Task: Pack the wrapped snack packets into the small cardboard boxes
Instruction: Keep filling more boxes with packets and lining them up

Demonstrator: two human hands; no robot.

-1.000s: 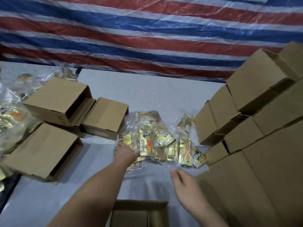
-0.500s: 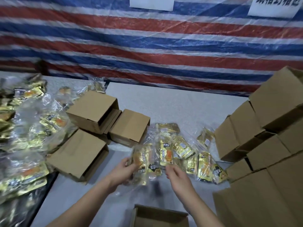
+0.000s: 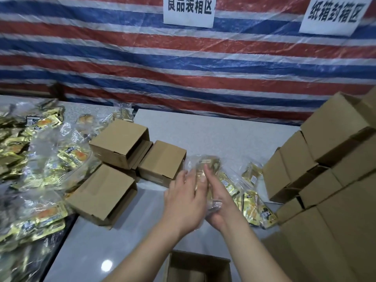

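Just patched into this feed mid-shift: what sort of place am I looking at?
Most likely a makeshift food-packing station. Two white paper signs hang on a red, white and blue striped tarp, small brown cardboard boxes are stacked on the right, and gold-wrapped snack packets are heaped on the grey table.

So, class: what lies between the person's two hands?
In the head view, a gold snack packet in clear wrap sits pressed between the left hand and the right hand, above the open box.
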